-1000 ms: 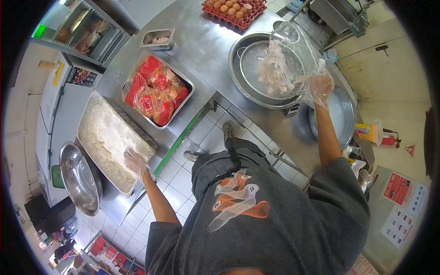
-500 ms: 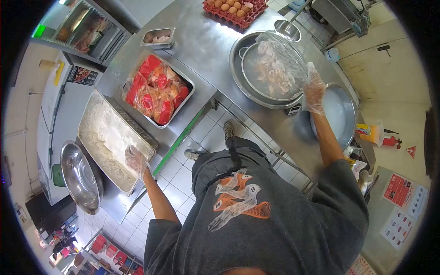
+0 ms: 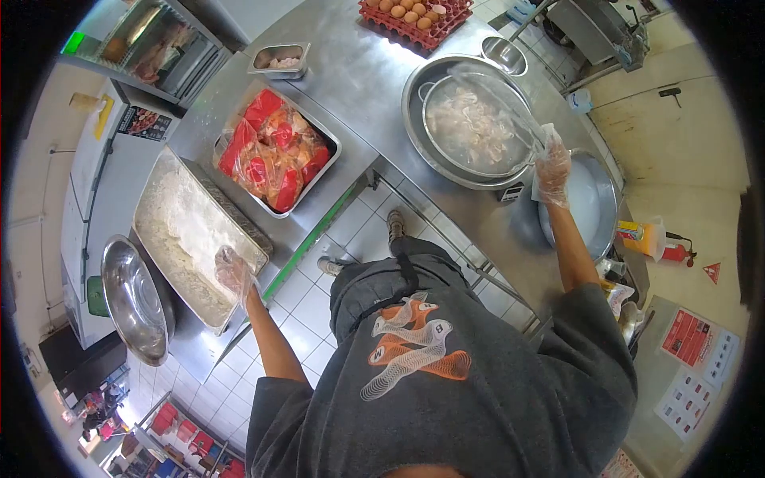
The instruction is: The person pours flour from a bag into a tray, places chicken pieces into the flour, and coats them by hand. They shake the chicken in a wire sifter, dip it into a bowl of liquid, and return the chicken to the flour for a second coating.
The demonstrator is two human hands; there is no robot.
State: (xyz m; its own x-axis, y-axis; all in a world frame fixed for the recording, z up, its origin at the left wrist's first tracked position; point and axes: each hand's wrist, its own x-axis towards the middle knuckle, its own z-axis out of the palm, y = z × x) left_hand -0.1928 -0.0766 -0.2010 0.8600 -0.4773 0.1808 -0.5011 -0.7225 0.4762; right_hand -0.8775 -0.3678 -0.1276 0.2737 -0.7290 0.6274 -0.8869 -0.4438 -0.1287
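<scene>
My left hand [image 3: 232, 273], in a clear plastic glove, rests at the near right side of a long tray [image 3: 163, 259] of white flour, its fingers loosely apart and holding nothing visible. My right hand [image 3: 552, 169], also gloved, is closed around the handle end of a wire mesh strainer [image 3: 502, 99]. The strainer is blurred and tilts over a round sieve [image 3: 428, 119] that holds pale raw meat pieces [image 3: 470, 123]. The sieve sits inside a large steel bowl [image 3: 410, 131].
A steel pan [image 3: 337, 151] holds bagged red-and-orange food. Behind it stands a small steel container [image 3: 275, 60]. An egg tray [image 3: 422, 20] and small bowl [image 3: 504, 56] are at the back. A bowl of whitish liquid [image 3: 586, 203] stands right; an empty bowl [image 3: 137, 299] stands left.
My right hand has moved slightly right and down with the strainer, whose mesh has tipped and blurred. The meat pieces have shifted in the sieve. My left hand has moved slightly left.
</scene>
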